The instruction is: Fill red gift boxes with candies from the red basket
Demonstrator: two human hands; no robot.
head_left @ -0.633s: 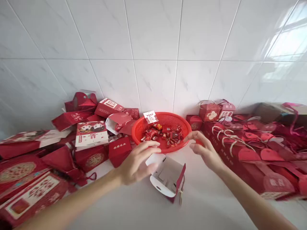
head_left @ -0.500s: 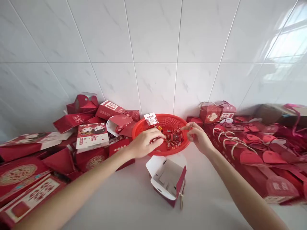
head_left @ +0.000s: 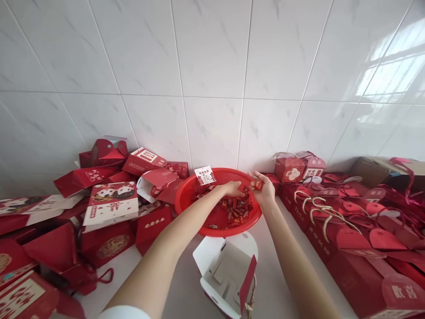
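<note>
At the right rim of the basket (head_left: pixel 229 231), the right hand (head_left: pixel 265 192) has its palm turned up and its fingers curled around a red-wrapped sweet (head_left: pixel 258 184). Just beside it, the left hand (head_left: pixel 233 189) dips inside, fingers down toward the loose sweets (head_left: pixel 237 207) (whether they pinch one, I cannot tell). These lie heaped mostly toward the basket's right side, while a white card (head_left: pixel 205 175) leans at its back left. Near the front rim stands an open box (head_left: pixel 227 270), its flaps spread and its white inside showing, on the pale counter (head_left: pixel 272 290). Farther left, red boxes (head_left: pixel 152 224) lie in a jumble, one with pandas (head_left: pixel 111 199) on top. To the right, closed boxes (head_left: pixel 327 217) stand in rows, some with rope handles (head_left: pixel 320 204). Behind rises a tiled wall (head_left: pixel 212 57).
</note>
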